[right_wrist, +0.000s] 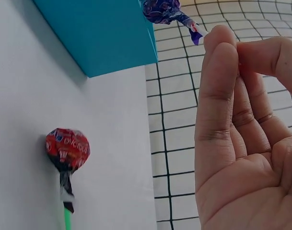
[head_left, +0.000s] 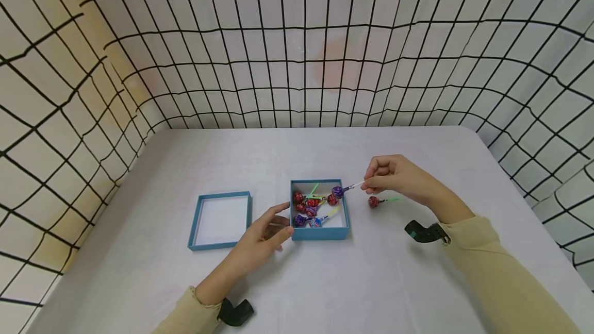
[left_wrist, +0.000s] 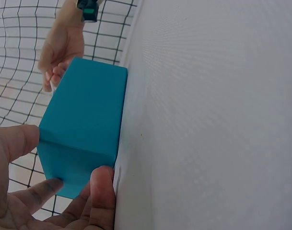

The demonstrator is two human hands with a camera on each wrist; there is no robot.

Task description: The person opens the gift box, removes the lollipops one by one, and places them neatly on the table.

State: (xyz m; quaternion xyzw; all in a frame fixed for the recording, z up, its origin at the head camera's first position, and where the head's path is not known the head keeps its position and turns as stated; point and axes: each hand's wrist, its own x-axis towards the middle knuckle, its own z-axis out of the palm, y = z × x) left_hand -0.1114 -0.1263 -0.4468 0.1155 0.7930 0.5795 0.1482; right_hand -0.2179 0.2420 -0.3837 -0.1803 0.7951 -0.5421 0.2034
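My right hand [head_left: 390,175] pinches the white stick of a purple-wrapped lollipop [head_left: 338,191], also seen in the right wrist view [right_wrist: 161,10]. Its candy head is over the right side of a blue open box [head_left: 320,234]. Several red, purple and blue wrapped lollipops [head_left: 312,203] lie inside that box. At the box's left side is my left hand [head_left: 262,236], its fingers extended; in the left wrist view, fingertips [left_wrist: 103,184] rest against the blue wall [left_wrist: 88,110]. A red lollipop [head_left: 374,201] with a green stick lies on the table below my right hand.
A blue-rimmed box lid [head_left: 197,220] lies to the left of the box, its white inside facing up. Everything stands on a white-covered table [head_left: 371,282]. Black netting [head_left: 297,61] over white cloth surrounds the back and sides.
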